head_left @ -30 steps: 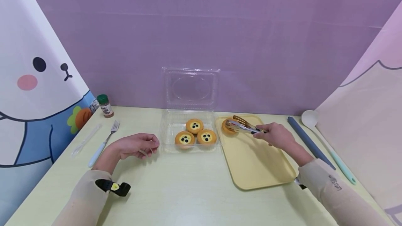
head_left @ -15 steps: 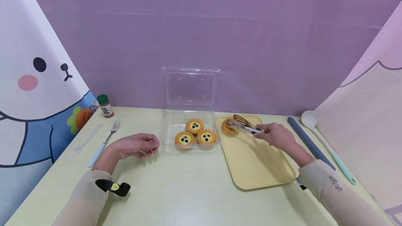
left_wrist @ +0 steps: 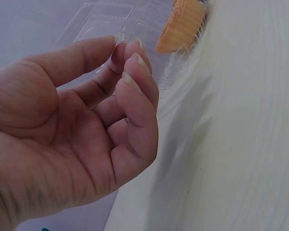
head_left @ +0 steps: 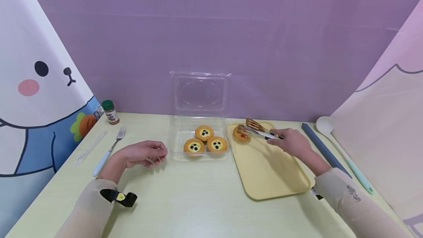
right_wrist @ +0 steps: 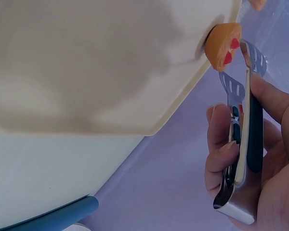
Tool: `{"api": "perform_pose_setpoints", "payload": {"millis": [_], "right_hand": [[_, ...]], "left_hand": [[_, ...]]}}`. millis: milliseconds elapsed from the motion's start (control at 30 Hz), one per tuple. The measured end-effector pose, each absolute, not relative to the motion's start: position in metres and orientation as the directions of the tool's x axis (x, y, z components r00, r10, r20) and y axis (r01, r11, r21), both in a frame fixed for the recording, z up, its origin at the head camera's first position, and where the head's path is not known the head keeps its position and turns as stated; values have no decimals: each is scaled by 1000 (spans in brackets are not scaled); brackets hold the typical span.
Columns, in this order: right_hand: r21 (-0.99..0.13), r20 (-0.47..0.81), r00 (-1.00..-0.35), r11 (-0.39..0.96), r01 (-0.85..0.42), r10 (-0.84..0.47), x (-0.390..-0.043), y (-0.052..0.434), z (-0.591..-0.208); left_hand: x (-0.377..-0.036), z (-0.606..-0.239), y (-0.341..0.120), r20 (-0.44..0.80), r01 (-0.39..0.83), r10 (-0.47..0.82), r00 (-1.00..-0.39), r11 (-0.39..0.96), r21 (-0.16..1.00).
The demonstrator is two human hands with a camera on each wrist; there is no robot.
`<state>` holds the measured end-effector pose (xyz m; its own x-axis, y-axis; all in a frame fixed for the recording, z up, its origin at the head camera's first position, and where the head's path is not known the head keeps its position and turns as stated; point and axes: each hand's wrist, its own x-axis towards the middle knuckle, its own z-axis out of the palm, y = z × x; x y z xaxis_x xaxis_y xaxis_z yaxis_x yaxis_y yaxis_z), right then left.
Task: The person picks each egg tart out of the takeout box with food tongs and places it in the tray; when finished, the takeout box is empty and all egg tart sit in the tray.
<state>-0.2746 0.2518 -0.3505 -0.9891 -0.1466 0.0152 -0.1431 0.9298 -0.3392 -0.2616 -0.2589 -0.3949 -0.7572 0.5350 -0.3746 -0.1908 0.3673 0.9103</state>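
My right hand grips a pair of metal tongs with dark handles; the thumb is on one arm and the fingers on the other. The slotted tips are apart, right at a small tart with red topping on the tan tray. At the left, my left hand pinches the rim of a clear plastic container between thumb and index finger, the other fingers curled. Inside that container, its lid standing up, sit three tarts with dark berries on pale filling.
A fork with a light blue handle, a clear wrapped utensil and a green-capped spice jar lie left. Right of the tray are a dark blue bar and a long white-and-mint spoon. A purple cloth hangs behind.
The tongs' tips have spread and shifted slightly at the tart on the tray, so its red topping now shows. My left hand and the container have stayed in place.
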Motion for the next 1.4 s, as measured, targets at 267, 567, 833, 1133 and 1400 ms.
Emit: {"api": "perform_pose_setpoints", "payload": {"millis": [267,567,833,1133,1400], "right_hand": [[-385,39,-988,910,-154,-151,-272,249,-344],[-433,72,-983,883,-181,-166,-270,231,-335],[-457,51,-980,868,-193,-192,-267,210,-338],[-441,61,-974,869,-222,-217,-271,183,-345],[-381,44,-968,891,-245,-247,-280,162,-342]], "left_hand": [[-261,-394,-259,-367,-187,541,-757,358,915],[-260,-395,-259,-363,-187,539,-760,354,916],[-262,-396,-260,-371,-190,542,-754,360,913],[-263,-396,-261,-368,-185,534,-761,365,912],[-264,-398,-260,-375,-198,536,-756,359,912]]}}
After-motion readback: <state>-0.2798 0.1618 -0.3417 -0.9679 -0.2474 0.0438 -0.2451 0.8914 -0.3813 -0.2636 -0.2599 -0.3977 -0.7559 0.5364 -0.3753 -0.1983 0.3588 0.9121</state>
